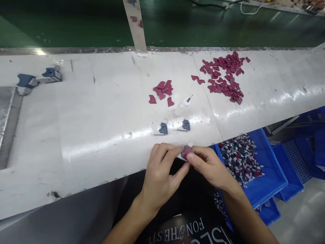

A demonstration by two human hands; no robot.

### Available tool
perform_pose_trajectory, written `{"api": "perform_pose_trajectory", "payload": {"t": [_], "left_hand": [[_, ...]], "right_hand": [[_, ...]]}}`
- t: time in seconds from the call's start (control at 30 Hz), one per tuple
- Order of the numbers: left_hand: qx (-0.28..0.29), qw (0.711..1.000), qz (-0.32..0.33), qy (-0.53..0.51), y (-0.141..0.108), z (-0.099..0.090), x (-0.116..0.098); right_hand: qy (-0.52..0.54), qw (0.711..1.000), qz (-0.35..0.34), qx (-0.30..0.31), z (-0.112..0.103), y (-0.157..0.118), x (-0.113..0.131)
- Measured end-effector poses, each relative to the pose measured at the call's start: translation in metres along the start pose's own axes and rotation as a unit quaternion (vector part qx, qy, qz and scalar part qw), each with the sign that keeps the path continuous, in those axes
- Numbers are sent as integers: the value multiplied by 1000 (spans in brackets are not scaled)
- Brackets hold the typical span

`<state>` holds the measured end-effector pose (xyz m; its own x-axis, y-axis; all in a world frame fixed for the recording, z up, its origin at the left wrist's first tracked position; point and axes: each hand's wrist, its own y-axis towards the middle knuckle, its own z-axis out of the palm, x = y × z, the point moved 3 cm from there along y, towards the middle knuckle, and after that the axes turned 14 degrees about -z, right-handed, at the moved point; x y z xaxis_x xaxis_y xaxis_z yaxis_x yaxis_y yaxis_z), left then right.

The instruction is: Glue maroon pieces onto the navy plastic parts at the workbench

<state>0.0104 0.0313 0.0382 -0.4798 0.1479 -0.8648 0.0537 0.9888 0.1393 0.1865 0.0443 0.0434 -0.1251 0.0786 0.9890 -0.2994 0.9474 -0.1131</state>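
Workpiece (187,151), maroon-faced, sits pinched by left hand (159,173) and right hand (213,167), both curled in around it; two blue-topped pieces (164,128) lie beyond on white bench (101,108).

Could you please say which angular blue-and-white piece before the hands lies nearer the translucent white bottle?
The angular blue-and-white piece on the right, close by the translucent, thin-tipped bottle; the left piece lies farther off.

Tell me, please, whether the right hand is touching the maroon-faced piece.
Touching. The head view shows the right hand with its thumb laid against the maroon-faced piece, no gap between.
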Motion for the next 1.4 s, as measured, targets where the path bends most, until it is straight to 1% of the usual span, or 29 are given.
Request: {"api": "perform_pose_trajectory", "payload": {"t": [0.03, 0.07, 0.1, 0.13, 0.17, 0.23, 0.3, 0.33, 0.4, 0.5, 0.57, 0.67, 0.77, 0.83, 0.9, 0.97, 1.03, 1.1, 1.2, 1.33, 1.4], "left_hand": [[-19, 999, 17, 43, 1, -2, 2], [-31, 996, 29, 84, 1, -4, 4], [-39, 991, 38, 120, 2, -6, 6], [-42, 987, 43, 150, 2, -7, 9], [-45, 983, 45, 174, 2, -7, 11], [-58, 975, 48, 208, 3, -8, 12], [-84, 968, 49, 230, 4, -9, 12], [-101, 965, 46, 239, 4, -9, 12], [-127, 958, 37, 254, 6, -11, 13], [-146, 952, 20, 269, 10, -12, 15], [-160, 945, 17, 284, 12, -12, 15], [-175, 940, 15, 292, 17, -9, 11], [-166, 945, 16, 281, 23, 0, 4], [-159, 947, 19, 280, 28, 8, -2], [-152, 946, 17, 286, 34, 17, -7], [-147, 943, 7, 298, 40, 24, -11], [-140, 940, -7, 311, 47, 30, -13], [-133, 938, -18, 319, 54, 33, -15], [-134, 938, -22, 318, 58, 34, -16], [-145, 940, -3, 310, 52, 32, -16], [-136, 944, 5, 302, 44, 29, -15]], "right_hand": [[-35, 999, -3, -20, -6, 3, 4], [-76, 995, -15, -55, -14, 6, 7], [-122, 987, -33, -99, -23, 11, 9], [-174, 973, -55, -142, -33, 16, 10], [-232, 953, -79, -179, -43, 21, 10], [-353, 898, -129, -227, -65, 36, 5], [-455, 839, -163, -249, -85, 54, -3], [-488, 819, -170, -251, -93, 64, -8], [-533, 793, -162, -247, -107, 83, -16], [-571, 776, -130, -234, -118, 107, -22], [-584, 772, -124, -218, -119, 118, -22], [-583, 775, -148, -195, -116, 120, -19], [-576, 773, -191, -186, -107, 105, -17], [-571, 769, -224, -179, -100, 89, -16], [-558, 772, -258, -163, -92, 72, -16], [-541, 779, -280, -149, -86, 57, -15], [-528, 786, -284, -147, -83, 46, -14], [-522, 794, -280, -142, -80, 39, -13], [-503, 811, -281, -105, -74, 33, -11], [-465, 829, -299, -79, -63, 19, -9], [-446, 840, -300, -67, -58, 11, -8]]}}
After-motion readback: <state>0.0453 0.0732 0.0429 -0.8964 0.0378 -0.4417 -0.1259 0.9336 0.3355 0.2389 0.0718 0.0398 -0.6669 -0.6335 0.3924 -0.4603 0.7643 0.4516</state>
